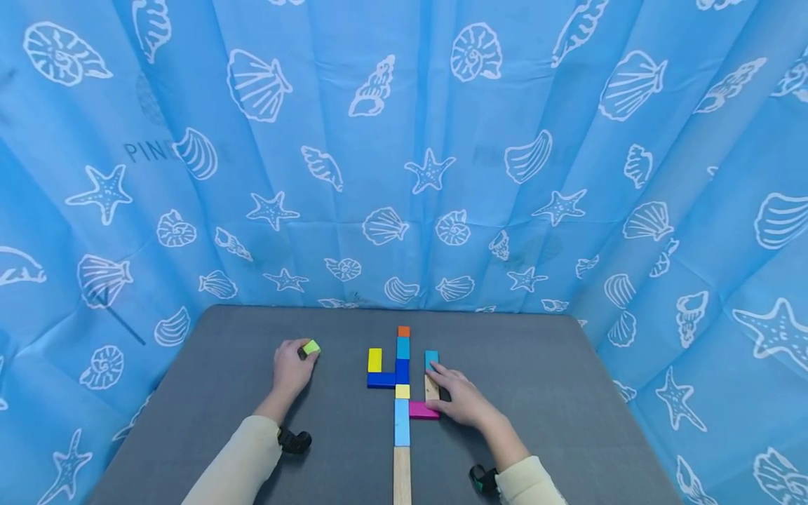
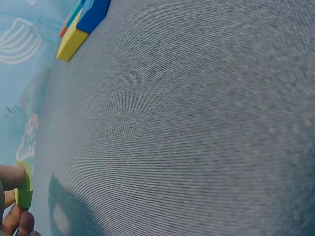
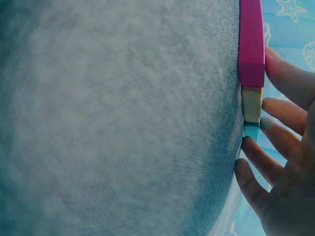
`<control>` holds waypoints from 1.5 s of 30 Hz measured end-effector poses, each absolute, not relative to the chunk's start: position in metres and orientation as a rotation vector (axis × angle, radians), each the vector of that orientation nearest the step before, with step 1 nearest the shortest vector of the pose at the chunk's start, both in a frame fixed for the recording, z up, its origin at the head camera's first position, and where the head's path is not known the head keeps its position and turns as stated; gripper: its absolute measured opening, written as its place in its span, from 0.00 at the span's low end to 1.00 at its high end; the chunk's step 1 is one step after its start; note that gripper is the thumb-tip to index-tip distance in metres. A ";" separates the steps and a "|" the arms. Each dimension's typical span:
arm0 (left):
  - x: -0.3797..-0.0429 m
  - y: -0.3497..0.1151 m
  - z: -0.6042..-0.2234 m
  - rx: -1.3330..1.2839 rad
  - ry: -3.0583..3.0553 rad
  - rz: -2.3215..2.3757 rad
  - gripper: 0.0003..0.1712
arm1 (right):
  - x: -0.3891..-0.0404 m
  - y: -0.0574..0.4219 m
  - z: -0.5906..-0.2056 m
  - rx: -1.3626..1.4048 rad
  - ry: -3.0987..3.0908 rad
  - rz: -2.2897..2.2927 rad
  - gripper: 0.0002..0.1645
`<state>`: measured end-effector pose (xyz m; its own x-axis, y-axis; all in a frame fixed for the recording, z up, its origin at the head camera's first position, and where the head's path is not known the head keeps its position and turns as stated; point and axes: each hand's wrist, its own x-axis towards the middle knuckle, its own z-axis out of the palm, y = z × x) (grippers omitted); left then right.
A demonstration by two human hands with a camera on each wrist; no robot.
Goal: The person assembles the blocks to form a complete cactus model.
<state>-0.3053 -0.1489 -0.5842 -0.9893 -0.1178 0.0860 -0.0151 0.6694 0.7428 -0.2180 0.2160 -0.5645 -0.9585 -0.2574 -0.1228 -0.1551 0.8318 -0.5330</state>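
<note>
My left hand (image 1: 292,369) pinches a small light green block (image 1: 311,347) between thumb and fingers, left of the block layout. In the left wrist view the green block (image 2: 24,186) shows at the lower left edge. My right hand (image 1: 463,398) spreads over the right-hand branch. Its fingers rest at the plain wooden block (image 1: 431,389) and the teal block (image 1: 431,358), with the thumb near the magenta block (image 1: 423,411). The right wrist view has the thumb beside the magenta block (image 3: 251,44), the fingers extended along the row.
A straight column runs up the grey table (image 1: 341,449): plain wood (image 1: 402,477), light blue (image 1: 402,423), pale yellow (image 1: 402,391), dark blue (image 1: 402,372), teal (image 1: 403,348) and orange (image 1: 404,331) blocks. Leftward branch a blue block (image 1: 381,380) and a yellow block (image 1: 375,360). A shell-patterned curtain (image 1: 429,252) hangs behind.
</note>
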 end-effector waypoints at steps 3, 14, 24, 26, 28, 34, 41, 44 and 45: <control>-0.306 -0.147 -0.581 0.098 -2.763 -1.233 0.24 | -0.218 0.216 -0.565 -0.321 2.820 -0.797 0.43; -0.309 -0.137 -0.577 0.016 -2.806 -1.240 0.23 | -0.219 0.216 -0.564 -0.336 2.818 -0.801 0.43; -0.310 -0.126 -0.568 -0.063 -2.811 -1.219 0.23 | -0.218 0.215 -0.561 -0.321 2.816 -0.815 0.43; -0.311 -0.123 -0.567 -0.074 -2.799 -1.233 0.22 | -0.218 0.215 -0.561 -0.317 2.816 -0.817 0.43; -0.311 -0.120 -0.566 -0.089 -2.790 -1.234 0.22 | -0.218 0.215 -0.561 -0.315 2.816 -0.816 0.43; -0.315 -0.110 -0.567 -0.135 -2.788 -1.206 0.20 | -0.218 0.216 -0.563 -0.304 2.816 -0.813 0.43; -0.319 -0.100 -0.564 -0.174 -2.804 -1.166 0.21 | -0.217 0.215 -0.560 -0.312 2.808 -0.827 0.43; -0.322 -0.096 -0.561 -0.200 -2.815 -1.162 0.21 | -0.217 0.215 -0.559 -0.313 2.812 -0.821 0.43; -0.323 -0.095 -0.560 -0.211 -2.816 -1.161 0.20 | -0.217 0.215 -0.559 -0.313 2.813 -0.819 0.43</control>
<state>-0.3231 -0.0946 -0.5600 -0.9866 0.0938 0.1334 0.1606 0.7018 0.6940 -0.2166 0.2148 -0.5591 -0.9587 -0.2550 -0.1262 -0.1473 0.8245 -0.5464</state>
